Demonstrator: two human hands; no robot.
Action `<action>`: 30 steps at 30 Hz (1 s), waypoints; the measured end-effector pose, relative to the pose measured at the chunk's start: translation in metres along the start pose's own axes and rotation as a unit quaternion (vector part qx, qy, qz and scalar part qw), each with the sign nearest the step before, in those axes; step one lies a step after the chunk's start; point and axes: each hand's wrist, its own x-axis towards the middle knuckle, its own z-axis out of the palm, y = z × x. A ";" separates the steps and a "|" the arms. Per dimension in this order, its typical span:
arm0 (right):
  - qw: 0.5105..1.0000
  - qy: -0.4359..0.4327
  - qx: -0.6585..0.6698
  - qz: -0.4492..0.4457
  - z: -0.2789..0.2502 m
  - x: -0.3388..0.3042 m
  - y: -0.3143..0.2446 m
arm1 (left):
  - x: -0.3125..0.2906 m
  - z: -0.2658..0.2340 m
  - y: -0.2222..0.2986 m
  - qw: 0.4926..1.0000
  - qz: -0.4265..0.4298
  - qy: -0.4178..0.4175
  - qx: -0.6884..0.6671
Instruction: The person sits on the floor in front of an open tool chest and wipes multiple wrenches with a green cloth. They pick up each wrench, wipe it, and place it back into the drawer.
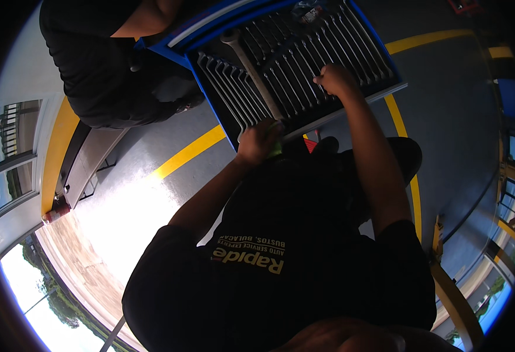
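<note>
A blue-edged tool drawer [210,111] is pulled out in front of me, lined in black and laid with rows of wrenches. My right hand [336,81] is over the right half, its fingers closed in a pinch among the combination wrenches [292,73]; whether one is between them is hidden. At the drawer's near left corner, my left hand [259,142] is curled beside the lower end of a large wrench [251,73]. Something greenish [276,148] shows next to that hand, too dark to name. Offset wrenches [219,88] lie along the left side.
Another person in dark clothes [111,76] is close by on the drawer's left. A small clear packet [307,12] lies at the drawer's far side. Yellow lines [190,152] cross the grey floor [451,105]. Bright light falls on the floor at left.
</note>
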 end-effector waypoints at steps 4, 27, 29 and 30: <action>0.999 0.017 -0.020 0.020 0.004 -0.001 0.016 | -0.002 0.011 -0.002 1.000 0.001 0.003 0.006; 0.979 0.189 -0.070 0.035 0.042 -0.054 0.038 | 0.007 -0.040 0.013 0.655 -0.023 -0.153 -0.740; 0.975 0.218 0.041 0.035 0.034 -0.068 0.035 | -0.003 -0.019 0.004 0.628 0.027 -0.196 -0.753; 0.973 0.193 0.125 0.024 0.024 -0.074 0.042 | -0.007 -0.017 0.016 0.610 -0.022 -0.189 -0.769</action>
